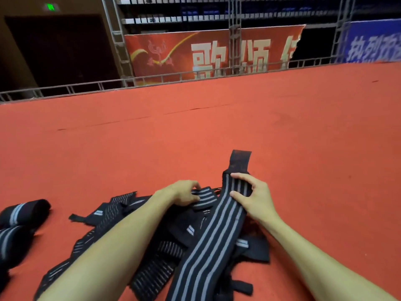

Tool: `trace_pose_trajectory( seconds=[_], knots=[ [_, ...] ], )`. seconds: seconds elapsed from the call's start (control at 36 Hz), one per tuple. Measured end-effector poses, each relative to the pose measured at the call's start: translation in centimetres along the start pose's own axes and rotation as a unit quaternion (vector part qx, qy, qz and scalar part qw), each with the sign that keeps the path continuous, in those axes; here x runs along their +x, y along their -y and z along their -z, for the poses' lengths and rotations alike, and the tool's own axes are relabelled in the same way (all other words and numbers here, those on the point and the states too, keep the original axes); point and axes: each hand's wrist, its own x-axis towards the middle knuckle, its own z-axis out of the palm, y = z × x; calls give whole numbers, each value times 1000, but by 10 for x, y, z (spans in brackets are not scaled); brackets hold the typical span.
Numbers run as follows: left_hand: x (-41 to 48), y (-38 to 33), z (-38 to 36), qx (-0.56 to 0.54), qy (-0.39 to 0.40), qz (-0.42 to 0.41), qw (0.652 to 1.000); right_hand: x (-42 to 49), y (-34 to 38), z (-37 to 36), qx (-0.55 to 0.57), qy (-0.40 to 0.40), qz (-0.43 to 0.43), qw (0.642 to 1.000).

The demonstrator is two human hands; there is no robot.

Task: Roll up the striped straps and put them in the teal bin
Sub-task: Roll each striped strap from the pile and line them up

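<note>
Rolling step is just starting, with one strap being singled out of the heap. Right hand (pixel 253 196) is gripping the long strap (pixel 208 242) just below its black tab (pixel 239 160), thumb on the near side and fingers curling over the stripes. The tab end is pointing toward the carpet's far edge. The rest of the strap is running back over the pile (pixel 134 213) toward the person.

Left hand (pixel 184 193) is pinching a second strap (pixel 204 196) at the top of the pile, fingers curled on it, likely holding it clear of the long one.

Pile is lying on the red carpet (pixel 217 127), well short of the far edge. Two rolled straps (pixel 21 211) are sitting on the carpet to the left of the pile, apart from it, so part of the job looks done. The bin is not showing in this view.

Next move, as a judgement: pulling the long strap free, then winding it tight from one end so the tab can close the roll. That is needing both hands, so the left one would be letting go of its strap.

Writing: red banner (pixel 195 53) beyond the far edge is showing big white characters, reading like "歌颂" plus a third hidden in part. Blue banner (pixel 373 44) is starting "热烈欢", blurred and cut off. Green sign (pixel 50 6) is too small to read. No brand is readable on the straps.
</note>
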Motion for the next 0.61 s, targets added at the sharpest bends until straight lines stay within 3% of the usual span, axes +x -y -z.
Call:
trace_pose_trajectory(
  seconds=[0.22,0.44,0.61],
  knots=[
    [-17,-2,11,-16,-112,-78,990,-6,7,2,34,-21,-7,999],
    [-69,-7,62,-56,-102,-103,988,0,59,20,77,-27,18,996],
    [-113,-2,111,-107,-223,-74,966,2,109,32,93,-20,58,994]
  ],
)
